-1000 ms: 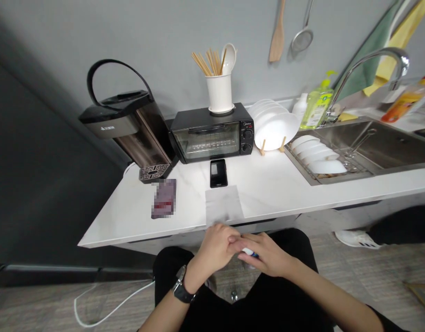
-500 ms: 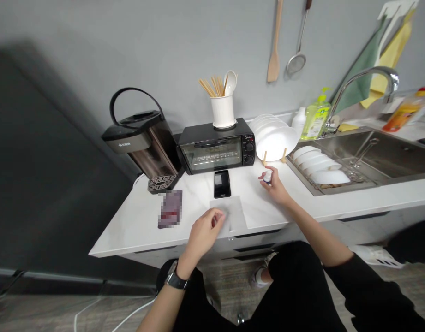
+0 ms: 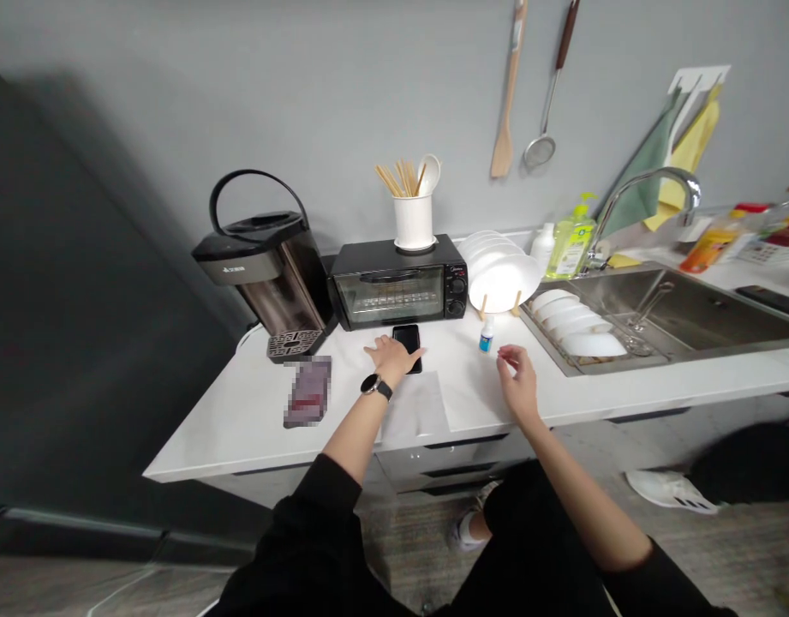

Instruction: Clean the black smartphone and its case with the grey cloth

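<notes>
**Bottle (image 3: pixel 487 336) set down, left hand (image 3: pixel 389 358) moved onto phone (image 3: pixel 408 337)**

The small bottle, held in the right hand a moment ago, now stands upright on the tabletop (image 3: pixel 227 437), just in front of the toaster oven (image 3: pixel 397 287). The right hand (image 3: pixel 517 384) hovers near it, thumb and fingertips almost pinched; I cannot tell whether they hold anything tiny. The left hand lies open and flat across the phone, above a paper sheet (image 3: pixel 415 410).

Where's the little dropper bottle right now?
In the head view, the small dropper bottle stands upright on the white counter, just in front of the white plates in their wooden rack, with the right hand close by but apart from it.
</notes>
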Demonstrator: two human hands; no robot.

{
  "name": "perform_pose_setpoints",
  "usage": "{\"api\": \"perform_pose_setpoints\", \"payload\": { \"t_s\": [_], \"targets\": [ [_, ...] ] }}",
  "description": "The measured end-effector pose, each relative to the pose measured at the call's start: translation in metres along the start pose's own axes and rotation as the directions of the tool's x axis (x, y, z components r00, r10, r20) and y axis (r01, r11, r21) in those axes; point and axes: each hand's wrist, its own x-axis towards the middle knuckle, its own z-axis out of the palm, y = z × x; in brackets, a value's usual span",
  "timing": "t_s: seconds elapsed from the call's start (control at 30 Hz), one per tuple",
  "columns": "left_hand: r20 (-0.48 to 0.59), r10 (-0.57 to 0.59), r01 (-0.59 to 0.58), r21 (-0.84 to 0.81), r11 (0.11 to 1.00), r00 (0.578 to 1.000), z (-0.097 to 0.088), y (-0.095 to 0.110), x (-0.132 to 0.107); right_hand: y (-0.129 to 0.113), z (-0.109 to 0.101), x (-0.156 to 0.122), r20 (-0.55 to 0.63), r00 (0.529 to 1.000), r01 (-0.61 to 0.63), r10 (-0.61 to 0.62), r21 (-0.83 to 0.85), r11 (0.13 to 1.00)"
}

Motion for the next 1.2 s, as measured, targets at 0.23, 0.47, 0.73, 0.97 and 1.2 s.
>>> {"api": "perform_pose_setpoints", "payload": {
  "t_s": [0.23,0.47,0.73,0.97,1.2],
  "targets": [
    [0.121,0.117,-0.119,0.008,0.993,0.986,-0.022,-0.037,0.01,-0.034,0.013,-0.017,0.277,0.96,0.021,-0.041,0.076,0.997],
    [-0.069,0.377,-0.376,0.02,0.926,0.924,-0.051,-0.062,-0.047,-0.066,0.053,-0.01,0.36,0.932,-0.153,0.043,0.283,0.947],
    [-0.19,0.618,-0.606,0.123,0.786,0.763,-0.043,-0.055,-0.136,-0.093,0.07,-0.028,0.587,0.769,-0.576,0.255,0.462,0.675],
    [-0.255,0.671,-0.657,0.152,0.738,0.696,-0.013,-0.059,-0.151,-0.095,0.056,-0.053,0.625,0.63,-0.775,0.461,0.47,0.423],
    [-0.335,0.744,-0.727,0.201,0.656,0.578,-0.009,-0.07,-0.152,-0.099,0.036,-0.048,0.707,0.529,-0.846,0.47,0.398,0.353]
  ]
}}
